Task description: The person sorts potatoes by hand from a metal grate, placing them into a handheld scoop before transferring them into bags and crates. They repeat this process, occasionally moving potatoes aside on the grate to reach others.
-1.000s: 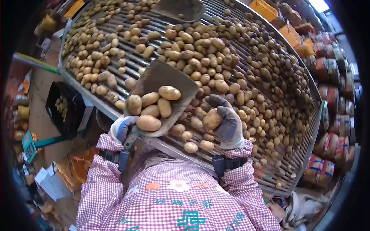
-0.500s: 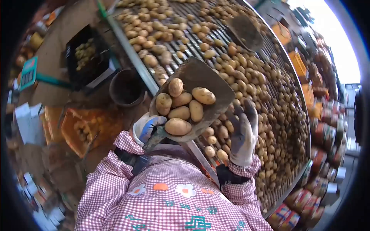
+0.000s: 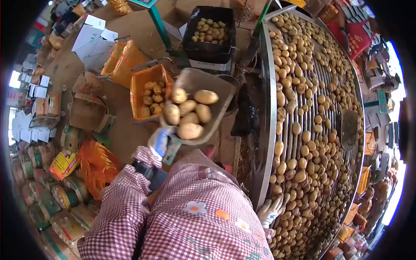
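Observation:
My left hand (image 3: pixel 159 143), in a white and blue glove, is closed around the handle of a scoop (image 3: pixel 221 97). Several potatoes (image 3: pixel 189 117) lie in its pan, which is held out to the left of the roller table. My right hand (image 3: pixel 271 210), gloved as well, rests at the near-left rim of the roller table (image 3: pixel 269 130), its fingers stretched out over the edge beside loose potatoes (image 3: pixel 303 208). On the rollers, toward the far side, lies a second scoop (image 3: pixel 349 130) among the potatoes.
Left of the scoop stands an orange bag (image 3: pixel 132 97) partly filled with potatoes. Behind are a black-lined box (image 3: pixel 187 45) of potatoes and a green stand (image 3: pixel 160 28). A black plastic bag (image 3: pixel 246 112) hangs beside the table; filled sacks (image 3: pixel 65 195) are stacked at lower left.
My view and body have turned left. The loaded scoop has moved from over the roller table to near the orange bag. My right hand has lowered to the table's rim.

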Demonstrator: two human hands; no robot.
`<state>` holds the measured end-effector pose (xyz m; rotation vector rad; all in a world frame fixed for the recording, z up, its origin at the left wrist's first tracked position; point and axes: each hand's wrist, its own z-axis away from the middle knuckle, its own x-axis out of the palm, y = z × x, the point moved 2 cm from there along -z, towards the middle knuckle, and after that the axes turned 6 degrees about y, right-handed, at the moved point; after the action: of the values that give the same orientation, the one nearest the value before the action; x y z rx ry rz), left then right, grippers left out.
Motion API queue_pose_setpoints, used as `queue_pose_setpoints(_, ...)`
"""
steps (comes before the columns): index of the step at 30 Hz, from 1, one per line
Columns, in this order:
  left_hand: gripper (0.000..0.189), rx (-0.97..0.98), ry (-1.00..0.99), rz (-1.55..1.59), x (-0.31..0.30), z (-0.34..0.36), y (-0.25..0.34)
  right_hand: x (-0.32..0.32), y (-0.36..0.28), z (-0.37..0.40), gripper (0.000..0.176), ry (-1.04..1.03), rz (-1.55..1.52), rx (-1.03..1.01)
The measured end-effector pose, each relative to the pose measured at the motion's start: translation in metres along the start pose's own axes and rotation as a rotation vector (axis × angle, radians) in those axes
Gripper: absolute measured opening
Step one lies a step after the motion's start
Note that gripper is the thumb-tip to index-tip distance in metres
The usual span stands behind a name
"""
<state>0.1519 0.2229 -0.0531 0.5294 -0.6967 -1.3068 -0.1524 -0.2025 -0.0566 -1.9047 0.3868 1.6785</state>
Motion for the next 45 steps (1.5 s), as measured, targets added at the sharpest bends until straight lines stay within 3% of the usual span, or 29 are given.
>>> queue_pose_setpoints(3, 0.03, 0.282, 0.202, 0.147, -0.083, -0.026, -0.007, 0.006, 0.006, 0.001, 0.062, 0.014, 0.006, 0.006)
queue_pose_setpoints(5, 0.032, 0.308, 0.248, -0.083, -0.093, -0.008, 0.053, 0.013, 0.015, 0.005, 0.062, 0.02, 0.013, -0.002)
queue_pose_setpoints(7, 0.056, 0.51, 0.315, 0.031, -0.115, -0.031, 0.071, 0.009, 0.011, 0.003, 0.062, 0.039, -0.002, -0.029)
queue_pose_setpoints(9, 0.08, 0.681, 0.528, -0.363, -0.146, -0.066, 0.086, 0.011, 0.012, 0.003, 0.062, 0.041, -0.015, -0.037)
queue_pose_setpoints(10, 0.088, 0.661, 0.682, -0.854, -0.163, -0.082, 0.094, 0.01, 0.014, 0.003, 0.062, 0.042, -0.025, -0.047)
queue_pose_setpoints(13, 0.088, 0.329, 0.745, -1.414, -0.117, -0.067, 0.131, 0.009, 0.013, 0.002, 0.062, 0.034, -0.008, -0.03)
queue_pose_setpoints(17, 0.087, 0.315, 0.782, -1.45, -0.123, -0.074, 0.141, 0.002, 0.003, 0.001, 0.061, 0.052, 0.051, -0.066)
queue_pose_setpoints(19, 0.084, 0.513, 0.757, -1.402, -0.125, -0.065, 0.142, 0.0, -0.005, -0.001, 0.057, 0.114, 0.04, -0.057)
queue_pose_setpoints(20, 0.085, 0.861, 0.665, -1.264, -0.144, -0.077, 0.133, 0.003, -0.008, 0.0, 0.057, 0.101, -0.003, -0.019)
queue_pose_setpoints(21, 0.078, 0.896, 0.466, -0.885, -0.157, -0.092, 0.12, 0.003, -0.009, 0.003, 0.057, 0.101, -0.032, 0.047)
queue_pose_setpoints(22, 0.067, 0.646, 0.182, -0.114, -0.112, -0.073, 0.117, -0.001, -0.014, 0.003, 0.056, 0.078, -0.024, 0.042)
queue_pose_setpoints(23, 0.057, 0.48, 0.18, -0.078, -0.093, -0.068, 0.119, -0.007, -0.017, 0.0, 0.056, 0.056, -0.013, 0.048)
queue_pose_setpoints(25, 0.054, 0.489, 0.185, -0.132, -0.045, -0.052, 0.108, -0.013, -0.021, -0.003, 0.057, 0.092, -0.032, 0.075)
queue_pose_setpoints(27, 0.055, 0.491, 0.067, -0.118, 0.055, -0.008, 0.094, -0.016, -0.017, -0.006, 0.062, 0.106, -0.03, 0.086)
queue_pose_setpoints(29, 0.052, 0.335, -0.131, -0.152, 0.099, -0.004, 0.069, -0.018, -0.016, -0.009, 0.065, 0.111, -0.065, 0.093)
queue_pose_setpoints(31, 0.044, 0.399, -0.21, -0.362, 0.154, 0.009, 0.046, -0.026, -0.015, -0.012, 0.067, 0.11, -0.117, 0.091)
queue_pose_setpoints(33, 0.036, 0.328, -0.406, -0.454, 0.213, 0.026, 0.021, -0.03, -0.012, -0.012, 0.066, 0.173, -0.244, 0.055)
queue_pose_setpoints(35, 0.037, 0.196, -0.612, -0.572, 0.264, 0.046, -0.011, -0.043, -0.01, -0.016, 0.064, 0.197, -0.462, 0.069)
queue_pose_setpoints(37, 0.046, 0.093, -0.771, -0.526, 0.32, 0.082, -0.046, -0.042, -0.005, -0.005, 0.06, 0.185, -1.135, 0.407)
queue_pose_setpoints(38, 0.053, 0.003, -0.815, -0.563, 0.343, 0.107, -0.06, -0.061, 0.0, -0.001, 0.05, 0.129, -1.227, 0.518)
queue_pose_setpoints(39, 0.061, -0.086, -0.854, -0.599, 0.361, 0.127, -0.072, -0.026, 0.032, 0.03, 0.042, 0.306, -0.527, -0.023)
queue_pose_setpoints(41, 0.078, -0.072, -1.294, -0.66, 0.387, 0.144, -0.096, -0.035, 0.042, 0.032, 0.036, 0.39, -1.883, 0.796)
queue_pose_setpoints(43, 0.081, -0.116, -1.503, -0.741, 0.416, 0.166, -0.094, -0.042, 0.071, 0.054, 0.04, 0.565, -2.1, 0.93)
queue_pose_setpoints(44, 0.078, -0.093, -1.539, -0.787, 0.422, 0.165, -0.1, -0.061, 0.083, 0.065, 0.039, 0.602, -1.306, 0.682)
queue_pose_setpoints(45, 0.069, 0.391, -1.605, -1.049, 0.43, 0.156, -0.108, -0.077, 0.089, 0.077, 0.038, 0.57, -0.526, 0.413)
